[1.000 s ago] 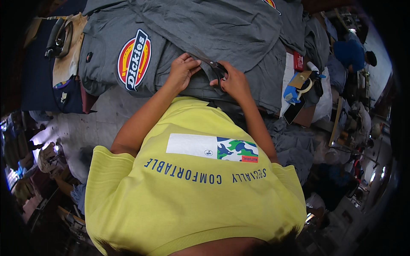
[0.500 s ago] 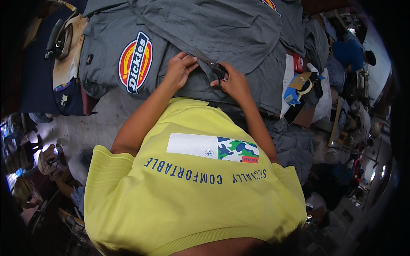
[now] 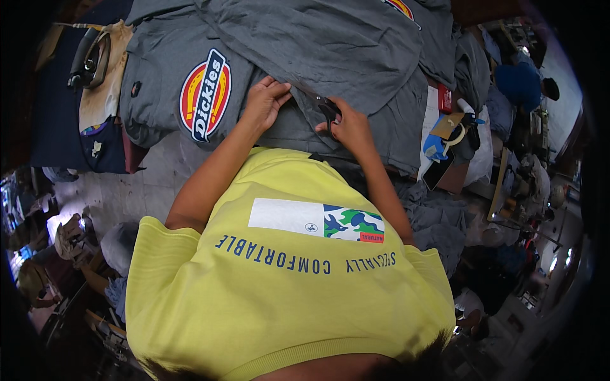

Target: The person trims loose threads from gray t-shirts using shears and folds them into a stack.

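Your left hand still presses its flat, spread fingers on the grey garment spread over the counter, while your right hand, fingers closed through the black scissors, has barely shifted, suggesting trimming continues at the same seam.

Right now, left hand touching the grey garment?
Touching. Head view shows the left hand with fingers pressed flat on the grey garment, no gap.
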Demonstrator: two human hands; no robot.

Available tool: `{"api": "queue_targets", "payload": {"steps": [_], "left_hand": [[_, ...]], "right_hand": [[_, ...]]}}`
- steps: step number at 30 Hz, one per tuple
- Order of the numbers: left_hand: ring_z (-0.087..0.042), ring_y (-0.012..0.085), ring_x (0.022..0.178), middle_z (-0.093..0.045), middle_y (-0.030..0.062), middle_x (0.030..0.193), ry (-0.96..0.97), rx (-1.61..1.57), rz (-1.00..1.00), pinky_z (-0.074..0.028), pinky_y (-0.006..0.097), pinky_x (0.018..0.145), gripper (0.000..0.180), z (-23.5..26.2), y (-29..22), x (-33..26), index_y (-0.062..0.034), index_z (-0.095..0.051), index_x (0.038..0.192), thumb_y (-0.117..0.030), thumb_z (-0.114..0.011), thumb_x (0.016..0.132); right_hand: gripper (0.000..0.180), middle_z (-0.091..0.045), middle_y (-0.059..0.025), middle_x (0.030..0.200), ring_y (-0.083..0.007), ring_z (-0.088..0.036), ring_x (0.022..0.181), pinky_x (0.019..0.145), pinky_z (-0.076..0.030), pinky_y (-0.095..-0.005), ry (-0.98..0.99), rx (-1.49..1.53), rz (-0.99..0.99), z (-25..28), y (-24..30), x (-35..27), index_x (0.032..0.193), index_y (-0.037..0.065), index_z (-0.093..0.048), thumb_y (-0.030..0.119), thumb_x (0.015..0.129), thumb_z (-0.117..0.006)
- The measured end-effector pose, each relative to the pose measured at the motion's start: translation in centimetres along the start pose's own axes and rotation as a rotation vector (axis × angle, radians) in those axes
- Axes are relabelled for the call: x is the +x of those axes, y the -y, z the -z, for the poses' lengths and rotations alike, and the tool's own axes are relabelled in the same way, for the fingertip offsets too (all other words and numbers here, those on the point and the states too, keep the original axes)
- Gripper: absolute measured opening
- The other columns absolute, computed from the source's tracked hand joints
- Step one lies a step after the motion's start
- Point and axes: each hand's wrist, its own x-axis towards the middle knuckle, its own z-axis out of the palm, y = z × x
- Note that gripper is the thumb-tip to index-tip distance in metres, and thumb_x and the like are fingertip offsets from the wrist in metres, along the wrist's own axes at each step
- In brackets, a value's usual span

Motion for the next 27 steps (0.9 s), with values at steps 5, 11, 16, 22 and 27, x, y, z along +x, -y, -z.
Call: {"api": "queue_targets", "payload": {"steps": [5,11,16,22,27], "left_hand": [[-0.055,0.0123,0.087,-0.058,0.0035,0.096,0.014,0.000,0.002,-0.046,0.024,0.077,0.027,0.3,0.0,0.2,-0.0025,-0.051,0.104,0.002,-0.056,0.078],[-0.055,0.0127,0.088,-0.058,0.0042,0.096,0.006,-0.012,0.023,-0.045,0.025,0.080,0.026,-0.2,-0.6,0.0,-0.0021,-0.051,0.104,0.002,-0.056,0.078],[-0.055,0.0134,0.089,-0.058,0.0051,0.096,-0.010,-0.026,0.015,-0.044,0.026,0.082,0.025,0.4,-1.0,0.8,-0.0019,-0.051,0.103,0.002,-0.056,0.079],[-0.055,0.0136,0.089,-0.058,0.0057,0.097,0.001,0.013,-0.007,-0.045,0.026,0.080,0.025,0.8,-0.8,1.1,-0.0018,-0.051,0.103,0.003,-0.055,0.079],[-0.055,0.0138,0.089,-0.058,0.0061,0.098,-0.012,0.026,0.017,-0.045,0.026,0.080,0.025,0.4,-1.3,0.8,-0.0019,-0.051,0.103,0.003,-0.055,0.079]], "right_hand": [[0.052,-0.053,-0.0069,0.058,-0.0214,-0.054,0.053,0.052,-0.041,-0.0334,0.057,0.018,-0.038,0.5,2.2,1.2,0.108,0.012,-0.054,0.021,0.061,-0.074],[0.046,-0.056,-0.0106,0.058,-0.0201,-0.054,0.048,0.048,-0.040,-0.0304,-0.009,0.084,0.020,-0.9,-0.2,1.4,0.102,0.009,-0.057,0.017,0.061,-0.075],[0.046,-0.056,-0.0123,0.058,-0.0235,-0.056,0.050,0.048,-0.041,-0.0321,-0.050,0.055,0.072,-0.9,-0.2,1.2,0.103,0.007,-0.055,0.018,0.062,-0.074],[0.053,-0.056,-0.0093,0.064,-0.0234,-0.055,0.057,0.053,-0.042,-0.0355,0.085,-0.010,-0.025,0.0,2.6,2.9,0.107,0.009,-0.054,0.024,0.060,-0.074],[0.053,-0.054,-0.0088,0.056,-0.0193,-0.054,0.049,0.047,-0.040,-0.0304,-0.019,0.018,0.068,-0.6,1.5,2.9,0.103,0.008,-0.056,0.025,0.057,-0.077]]}}
